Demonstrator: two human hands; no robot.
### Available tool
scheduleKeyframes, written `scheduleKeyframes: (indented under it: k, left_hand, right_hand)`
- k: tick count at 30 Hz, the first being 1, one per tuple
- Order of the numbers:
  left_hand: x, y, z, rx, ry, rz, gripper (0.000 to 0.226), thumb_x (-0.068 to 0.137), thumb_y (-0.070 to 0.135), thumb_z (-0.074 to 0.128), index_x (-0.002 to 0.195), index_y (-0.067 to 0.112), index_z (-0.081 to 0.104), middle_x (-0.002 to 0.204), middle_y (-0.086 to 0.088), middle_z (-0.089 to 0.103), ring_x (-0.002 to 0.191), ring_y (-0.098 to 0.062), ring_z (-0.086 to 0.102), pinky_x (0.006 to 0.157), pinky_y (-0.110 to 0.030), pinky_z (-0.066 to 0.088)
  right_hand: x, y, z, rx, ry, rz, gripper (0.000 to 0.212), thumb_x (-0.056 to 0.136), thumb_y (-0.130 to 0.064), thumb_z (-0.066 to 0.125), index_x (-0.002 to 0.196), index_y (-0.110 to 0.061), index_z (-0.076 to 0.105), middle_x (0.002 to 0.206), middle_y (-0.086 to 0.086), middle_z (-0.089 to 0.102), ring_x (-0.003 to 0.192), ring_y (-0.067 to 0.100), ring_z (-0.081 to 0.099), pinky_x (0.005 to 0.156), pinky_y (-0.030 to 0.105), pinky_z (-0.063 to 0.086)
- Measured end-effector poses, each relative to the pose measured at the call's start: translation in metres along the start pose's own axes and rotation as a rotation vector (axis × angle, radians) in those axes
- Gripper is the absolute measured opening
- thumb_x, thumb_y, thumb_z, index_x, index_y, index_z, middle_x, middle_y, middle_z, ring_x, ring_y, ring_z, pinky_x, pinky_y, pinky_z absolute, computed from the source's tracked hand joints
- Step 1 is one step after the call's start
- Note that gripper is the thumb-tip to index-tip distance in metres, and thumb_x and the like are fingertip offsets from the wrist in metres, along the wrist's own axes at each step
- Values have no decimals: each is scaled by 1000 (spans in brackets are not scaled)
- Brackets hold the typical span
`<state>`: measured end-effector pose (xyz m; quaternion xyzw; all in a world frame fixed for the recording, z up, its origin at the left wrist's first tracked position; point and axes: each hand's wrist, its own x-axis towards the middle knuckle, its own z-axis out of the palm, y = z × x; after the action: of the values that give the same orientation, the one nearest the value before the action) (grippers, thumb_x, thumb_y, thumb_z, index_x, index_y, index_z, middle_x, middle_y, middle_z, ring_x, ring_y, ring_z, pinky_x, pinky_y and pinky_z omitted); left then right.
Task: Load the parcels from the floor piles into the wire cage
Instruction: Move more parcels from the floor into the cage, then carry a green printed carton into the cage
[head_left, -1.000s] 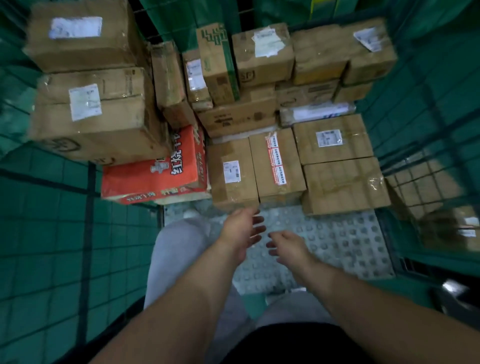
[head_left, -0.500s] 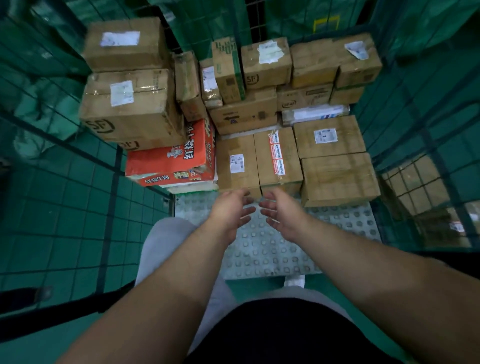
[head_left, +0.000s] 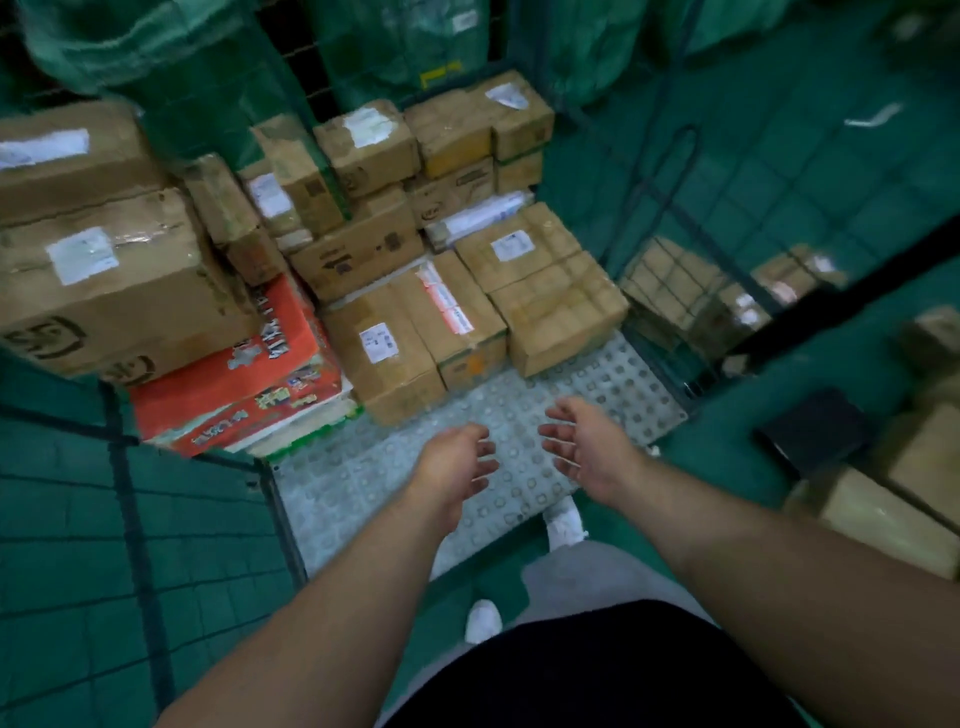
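Note:
The wire cage (head_left: 670, 171) stands in front of me with its studded grey floor plate (head_left: 602, 379) partly bare at the front. Stacked brown parcels (head_left: 519, 244) fill its back and middle. A red printed box (head_left: 244, 374) lies at the left under a large brown SF carton (head_left: 114, 280). My left hand (head_left: 457, 462) and my right hand (head_left: 587, 447) hover over the bare plate, palms facing each other, fingers relaxed, holding nothing. More brown parcels (head_left: 893, 499) lie on the floor at the right.
Green mesh cage walls (head_left: 130, 519) stand at my left and right (head_left: 779, 218). Green sacks (head_left: 156, 52) hang behind the cage. A dark flat object (head_left: 810, 431) lies on the green floor near the right-hand parcels. My white shoes (head_left: 563, 525) are at the plate's front edge.
Both hands drew back from the front parcels and moved apart. The view swung right, so floor parcels at the right came into sight.

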<state>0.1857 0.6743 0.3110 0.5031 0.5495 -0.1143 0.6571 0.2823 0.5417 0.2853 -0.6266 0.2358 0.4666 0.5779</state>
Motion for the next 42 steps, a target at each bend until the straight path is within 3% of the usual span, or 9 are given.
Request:
scheduleKeyframes:
  k: [6,10,12,16,20,25,32,38,42]
  left_hand:
    - [-36,-72,-11,102,-161,-19,16,102,24,55,109,14,65,102,-5,69,85,-22,64,77,-34,49]
    - [-71,-117,2,194,-261,-39,11,101,20,54,99,14,63,92,-5,65,71,-19,58,62,-29,42]
    - [-88,-131,18,266,-309,-4,10,101,20,53,98,15,61,89,-5,62,64,-16,55,57,-27,37]
    - [-121,-158,71,414,-391,83,11,100,20,54,93,16,62,87,-6,62,60,-15,53,55,-26,36]
    - [-157,-200,146,628,-483,147,12,101,20,55,91,18,61,83,-2,63,60,-15,54,56,-26,35]
    - [-217,-293,252,885,-593,158,9,100,25,56,102,19,63,93,-2,69,68,-17,63,54,-24,37]
    - [-327,-442,393,1136,-745,146,12,103,25,55,105,17,64,96,-4,69,72,-19,63,58,-28,42]
    - [-388,-500,450,1248,-821,158,17,103,27,55,110,16,66,103,-6,72,78,-20,65,63,-31,45]
    - [-397,-510,481,1325,-785,170,19,103,27,56,112,14,66,109,-9,72,85,-24,67,70,-34,49]
  right_hand:
    - [-68,94,-55,196,56,-12,38,101,-46,48,124,-20,63,117,5,68,106,22,62,94,37,45]
    - [-111,147,-96,271,196,-28,36,100,-45,48,120,-21,64,111,3,68,95,20,62,79,34,43]
    - [-134,167,-114,299,223,-32,33,101,-44,47,119,-21,64,109,4,67,94,19,60,79,34,42]
    - [-182,211,-163,325,299,-57,29,103,-39,48,118,-20,64,111,4,67,97,20,60,89,37,41]
    - [-230,270,-234,413,416,-65,26,101,-38,53,115,-21,65,106,1,69,90,18,61,85,36,40]
    - [-295,367,-337,607,574,-74,26,100,-37,54,117,-19,64,101,0,70,90,19,62,83,35,42]
    - [-370,499,-489,806,754,-69,30,99,-39,56,121,-20,62,111,4,71,93,20,65,79,33,45]
    - [-412,562,-561,939,815,-58,31,99,-41,52,120,-21,62,115,4,69,93,20,63,80,35,44]
    - [-420,583,-588,1052,833,-38,31,98,-41,53,120,-21,62,115,6,68,87,19,60,76,34,42]
